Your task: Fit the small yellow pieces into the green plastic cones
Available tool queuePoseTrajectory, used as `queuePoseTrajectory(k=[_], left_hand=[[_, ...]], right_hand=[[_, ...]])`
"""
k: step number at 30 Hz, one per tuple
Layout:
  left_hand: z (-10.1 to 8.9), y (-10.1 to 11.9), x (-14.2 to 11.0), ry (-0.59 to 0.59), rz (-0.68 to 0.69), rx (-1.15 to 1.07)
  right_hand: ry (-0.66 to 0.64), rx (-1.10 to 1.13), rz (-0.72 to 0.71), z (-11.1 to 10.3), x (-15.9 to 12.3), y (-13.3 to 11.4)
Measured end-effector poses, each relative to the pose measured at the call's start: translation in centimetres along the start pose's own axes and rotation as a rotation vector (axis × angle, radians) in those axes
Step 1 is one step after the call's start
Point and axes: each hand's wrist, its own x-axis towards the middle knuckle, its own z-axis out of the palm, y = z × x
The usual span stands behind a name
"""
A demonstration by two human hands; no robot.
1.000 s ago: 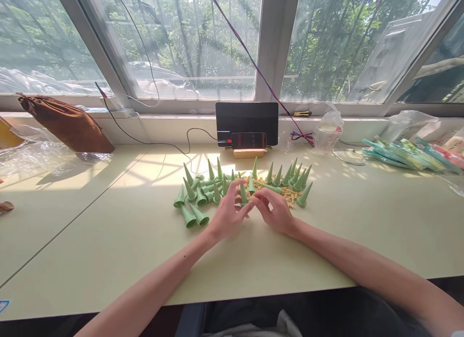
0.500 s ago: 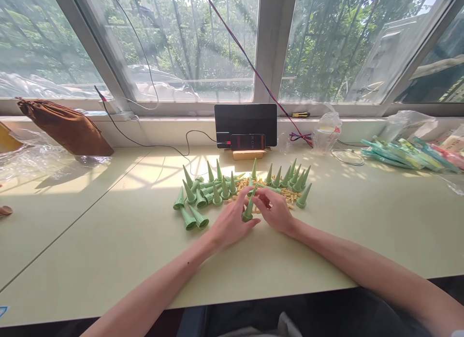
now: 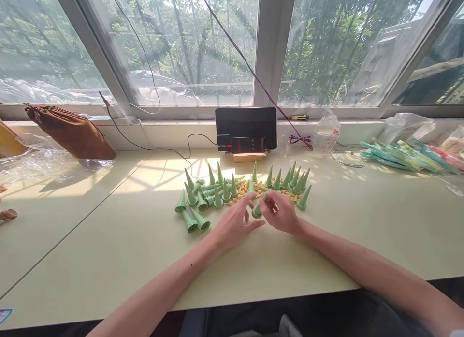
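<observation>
My right hand (image 3: 283, 213) pinches a green cone-shaped spike (image 3: 257, 212), tilted with its wide base toward my left hand. My left hand (image 3: 235, 222) is beside it, fingers and thumb apart around the base side and holding nothing. Behind the hands lies a heap of small yellow pieces (image 3: 240, 189), partly hidden by my fingers. Several green spikes stand point-up at the right, such as the near one (image 3: 303, 199). More stand or lie at the left, some showing hollow bases, like the front spike (image 3: 200, 220).
A phone (image 3: 248, 145) leans on a small stand before a black tablet (image 3: 246, 124) at the window. A brown drawstring bag (image 3: 72, 131) is at the left. Teal and yellow packets (image 3: 402, 155) and a plastic-wrapped cup (image 3: 326, 134) are at the right. A cable (image 3: 159, 149) crosses the table's back.
The green spike has shifted slightly right, tilting with my right hand. My left fingers have come away from it and spread. The view has shifted slightly.
</observation>
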Motion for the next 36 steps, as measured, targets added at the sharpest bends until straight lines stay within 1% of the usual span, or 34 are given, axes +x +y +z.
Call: queuePoseTrajectory(k=[4,7,9,13,18,21,24,28,30,32,34,35,36], left_hand=[[0.4,-0.2,0.0,0.065,-0.015,0.004],[0.9,-0.5,0.0,0.1,0.006,0.038],[1.3,-0.7,-0.1,0.114,0.017,0.079],[1.9,-0.4,-0.7,0.13,0.071,0.175],[2.3,0.2,-1.4,0.107,0.231,0.368],[2.5,0.2,-1.6,0.095,0.321,0.518],[2.7,0.0,-1.7,0.083,0.37,0.614],[2.7,-0.2,-1.7,0.08,0.41,0.65],[2.6,0.1,-1.0,0.103,0.426,0.652],[2.5,0.7,0.3,0.117,0.427,0.649],[2.4,1.4,2.5,0.171,0.362,0.603],[2.3,1.8,3.8,0.205,0.306,0.585],[2.2,2.1,5.1,0.214,0.231,0.593]], right_hand=[[0.253,-0.141,-0.032,-0.8,0.9,0.9],[0.337,-0.225,-0.046,-1.2,1.5,1.8],[0.345,-0.26,-0.031,-1.4,1.7,2.2],[0.316,-0.3,0.031,-1.3,1.6,2.6],[0.277,-0.281,0.097,-1.0,1.2,3.0],[0.232,-0.244,0.099,-0.8,1.0,3.2],[0.185,-0.239,0.083,-0.7,1.0,3.2],[0.204,-0.226,0.026,-0.8,1.2,3.0],[0.232,-0.219,0.009,-0.9,1.4,3.0],[0.263,-0.226,0.008,-1.1,1.6,3.1],[0.295,-0.233,0.01,-1.3,1.9,3.1],[0.308,-0.233,0.007,-1.3,2.0,3.1],[0.319,-0.231,0.001,-1.4,2.1,3.1]])
